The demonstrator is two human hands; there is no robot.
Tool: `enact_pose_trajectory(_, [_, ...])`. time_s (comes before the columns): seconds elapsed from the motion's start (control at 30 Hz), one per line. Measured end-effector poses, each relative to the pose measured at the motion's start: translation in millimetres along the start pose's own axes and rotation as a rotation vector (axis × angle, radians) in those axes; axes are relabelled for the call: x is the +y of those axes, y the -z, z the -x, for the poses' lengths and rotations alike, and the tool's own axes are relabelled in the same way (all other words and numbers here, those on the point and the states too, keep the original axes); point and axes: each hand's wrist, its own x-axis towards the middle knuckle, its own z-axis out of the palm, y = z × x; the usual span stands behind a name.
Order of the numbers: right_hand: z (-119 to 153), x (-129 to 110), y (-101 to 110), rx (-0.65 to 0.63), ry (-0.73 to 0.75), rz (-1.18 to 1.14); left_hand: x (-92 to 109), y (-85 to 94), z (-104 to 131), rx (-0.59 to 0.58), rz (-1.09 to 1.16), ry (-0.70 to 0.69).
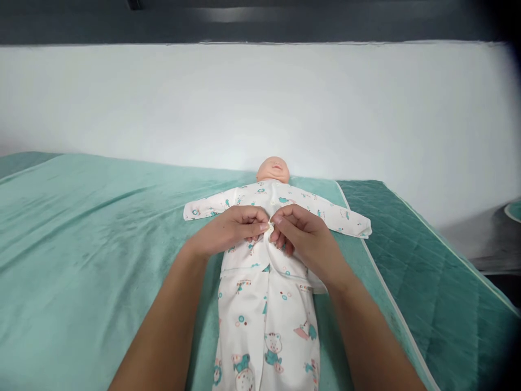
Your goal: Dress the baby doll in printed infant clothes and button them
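Note:
A baby doll point(273, 169) lies on its back, dressed in a white baby top point(334, 215) printed with small animals and matching white trousers point(249, 304). Over the doll's chest, my left hand point(240, 227) pinches one front edge of the top between thumb and fingers. Close beside it, my right hand point(299, 231) pinches the other front edge, and the fabric is bunched up between my fingertips. Whether a button or snap sits in the pinch is too small to make out. Both sleeves stretch out sideways, and no doll hands show at their cuffs.
Under the doll is a light green blanket point(101, 244) with soft creases. A darker green quilted mattress point(427, 271) shows along the right side. Behind the doll's head stands a white wall point(260, 103), with a dark band point(325, 21) above it.

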Motion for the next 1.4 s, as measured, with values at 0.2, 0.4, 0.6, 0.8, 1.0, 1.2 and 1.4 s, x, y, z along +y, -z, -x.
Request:
enact_pose_trajectory(0.2, [0.1,0.8,2.7,-0.035,0.009,0.026,-0.2,3.2,1.7,-0.027,0.017,0.022])
enact_pose_trajectory(0.4, [0.0,1.8,3.8,-0.055,0.007,-0.01,1.3,0.6,2.6,0.009,0.041,0.036])
enact_pose_trajectory(0.6, [-0.8,2.3,4.4,-0.047,0.004,-0.041,2.4,-4.8,1.6,0.103,-0.031,0.069])
enact_pose_trajectory(0.8, [-2.0,2.2,3.3,-0.055,-0.003,-0.015,3.7,-5.5,0.4,0.067,-0.074,0.055])
enact_pose_trajectory(1.0, [-1.2,2.4,3.9,-0.041,0.003,-0.084,3.1,-5.5,1.6,0.071,-0.072,0.049])
enact_pose_trajectory(1.2, [-1.7,0.4,7.7,-0.013,0.02,-0.139,-4.0,-10.6,-2.2,0.273,-0.105,-0.035])
enact_pose_trajectory(1.4, [-3.1,4.9,8.6,-0.002,0.051,-0.194,-15.3,-11.9,-9.0,0.558,-0.054,-0.176])
